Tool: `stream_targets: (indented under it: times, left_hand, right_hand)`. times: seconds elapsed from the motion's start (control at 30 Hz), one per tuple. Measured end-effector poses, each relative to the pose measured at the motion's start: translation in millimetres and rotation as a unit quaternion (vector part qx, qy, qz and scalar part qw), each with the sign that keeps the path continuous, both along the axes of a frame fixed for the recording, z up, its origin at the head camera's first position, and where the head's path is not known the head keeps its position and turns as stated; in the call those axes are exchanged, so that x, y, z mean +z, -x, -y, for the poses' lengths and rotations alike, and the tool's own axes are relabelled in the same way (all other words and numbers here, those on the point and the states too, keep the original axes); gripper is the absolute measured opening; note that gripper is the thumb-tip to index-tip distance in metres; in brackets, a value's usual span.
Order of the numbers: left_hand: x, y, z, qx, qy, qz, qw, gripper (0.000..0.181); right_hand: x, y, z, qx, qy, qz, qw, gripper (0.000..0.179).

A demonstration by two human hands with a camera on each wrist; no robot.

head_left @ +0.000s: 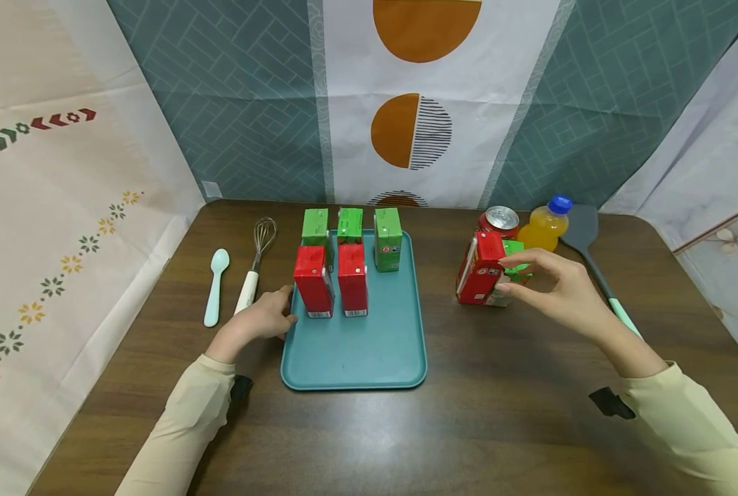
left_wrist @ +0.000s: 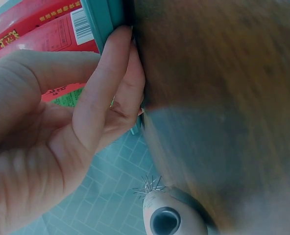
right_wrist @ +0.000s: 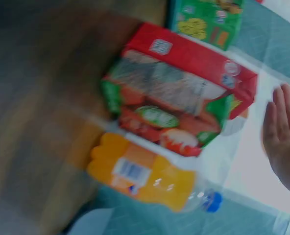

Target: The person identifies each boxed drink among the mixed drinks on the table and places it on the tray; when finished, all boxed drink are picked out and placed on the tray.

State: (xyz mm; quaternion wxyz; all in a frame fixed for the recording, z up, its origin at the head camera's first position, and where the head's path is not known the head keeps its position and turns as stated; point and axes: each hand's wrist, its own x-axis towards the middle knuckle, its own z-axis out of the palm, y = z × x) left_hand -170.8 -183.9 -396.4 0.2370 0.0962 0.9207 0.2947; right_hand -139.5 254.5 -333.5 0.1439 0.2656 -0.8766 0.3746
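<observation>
My left hand grips the left rim of a teal tray; in the left wrist view, thumb and fingers meet at the tray's edge. On that tray stand two red drink cartons, a left one and a right one, with three green cartons behind them. Thumb and fingers spread, my right hand is beside another red carton. In the right wrist view the fingers look straight and apart from the cartons. A green-topped carton stands against the red one, partly hidden.
Behind those cartons are a red can and an orange juice bottle with a blue cap. A grey spatula lies to their right. Left of the tray lie a whisk and a pale blue spoon. Cloth hangs behind the table.
</observation>
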Motion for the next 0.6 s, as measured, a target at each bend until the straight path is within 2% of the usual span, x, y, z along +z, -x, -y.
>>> stream_targets:
  times: [0.1, 0.2, 0.43, 0.6]
  left_hand:
    - [-0.2, -0.4, 0.3, 0.000, 0.001, 0.002, 1.0000, 0.060]
    - [-0.2, -0.3, 1.3, -0.001, 0.002, -0.001, 1.0000, 0.061]
    - [0.2, -0.2, 1.9, -0.003, -0.001, -0.002, 1.0000, 0.061]
    - [0.1, -0.3, 1.2, -0.005, 0.006, -0.004, 1.0000, 0.061]
  right_hand:
    - [-8.6, 1.1, -11, -0.038, -0.005, -0.032, 0.9988, 0.052]
    - [-16.4, 6.6, -20, -0.061, -0.016, -0.033, 0.9974, 0.056]
    - [-30.3, 21.1, -34, -0.079, -0.039, 0.018, 0.9959, 0.067]
    - [-35.5, 28.3, -38, -0.095, -0.033, 0.080, 0.9917, 0.072]
